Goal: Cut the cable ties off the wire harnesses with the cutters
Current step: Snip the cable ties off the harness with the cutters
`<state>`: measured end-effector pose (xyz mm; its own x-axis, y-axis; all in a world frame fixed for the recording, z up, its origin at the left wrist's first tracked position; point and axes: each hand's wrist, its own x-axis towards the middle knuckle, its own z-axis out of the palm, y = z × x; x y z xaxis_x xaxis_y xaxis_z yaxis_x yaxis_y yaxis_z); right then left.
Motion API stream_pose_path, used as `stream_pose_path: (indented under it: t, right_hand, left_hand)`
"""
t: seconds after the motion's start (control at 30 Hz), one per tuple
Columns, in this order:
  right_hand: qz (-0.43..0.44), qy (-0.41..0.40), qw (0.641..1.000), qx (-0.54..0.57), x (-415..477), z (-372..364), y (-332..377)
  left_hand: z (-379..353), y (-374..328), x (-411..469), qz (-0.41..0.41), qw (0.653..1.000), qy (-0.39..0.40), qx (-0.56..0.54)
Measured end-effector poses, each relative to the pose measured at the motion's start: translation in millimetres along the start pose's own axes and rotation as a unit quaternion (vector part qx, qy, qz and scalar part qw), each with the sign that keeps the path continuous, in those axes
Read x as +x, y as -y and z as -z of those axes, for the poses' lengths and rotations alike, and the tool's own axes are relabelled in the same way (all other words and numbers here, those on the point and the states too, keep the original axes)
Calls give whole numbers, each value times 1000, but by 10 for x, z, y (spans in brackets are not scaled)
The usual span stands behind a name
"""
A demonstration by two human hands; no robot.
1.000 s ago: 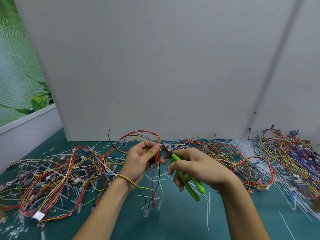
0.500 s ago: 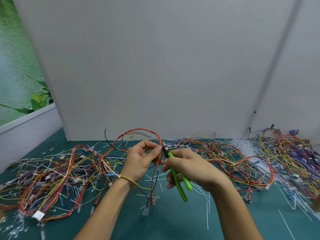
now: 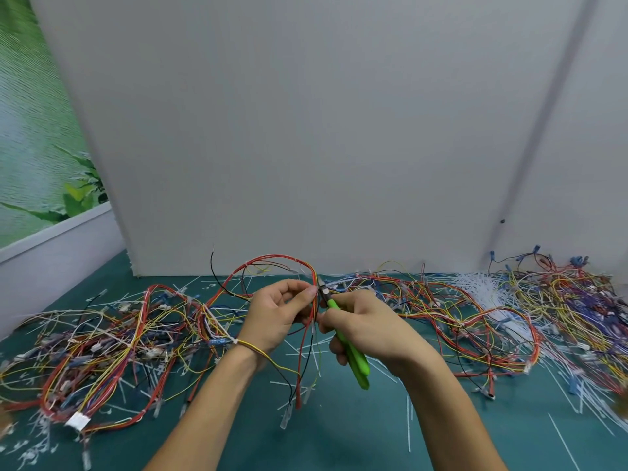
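a white board [image 3: 339, 130] stands along the desk's far edge. the desk [image 3: 356, 440] has a dark green top strewn with harnesses and white tie offcuts [image 3: 482, 290], thickest near the far right corner. a big tangle of red, yellow and blue harnesses [image 3: 102, 345] covers the left side, and a second spread [image 3: 543, 307] runs from the middle to the right edge.

over the middle of the desk, the person holds one harness [image 3: 272, 259] up as a red loop, with its loose ends hanging to the desk near the front. the left hand [image 3: 278, 316] has curled fingers, and its thumb and forefinger pinch the loop at its right side. a yellow wire [image 3: 253, 345] lies across the left wrist. the right hand [image 3: 368, 329] is wrapped round the green handles of the cutters [image 3: 353, 363]. the dark nose points up and left, touching the wires just beside the left fingertips. whether the blades are closed cannot be told.
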<state>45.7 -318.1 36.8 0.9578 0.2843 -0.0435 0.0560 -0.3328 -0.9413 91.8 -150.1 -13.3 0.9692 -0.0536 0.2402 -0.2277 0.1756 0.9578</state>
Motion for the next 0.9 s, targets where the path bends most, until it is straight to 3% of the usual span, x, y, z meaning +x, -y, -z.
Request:
stream_pose_path:
  t: [0.37,0.9]
  right_hand:
    - [-56,22,995,80,28,-150,19]
    - [-18,23,999,-24,-14,-79,22]
  left_hand:
    - [7,43,29,46,998,-12,31]
    - [-16,-4,-7,23,998,-18,63]
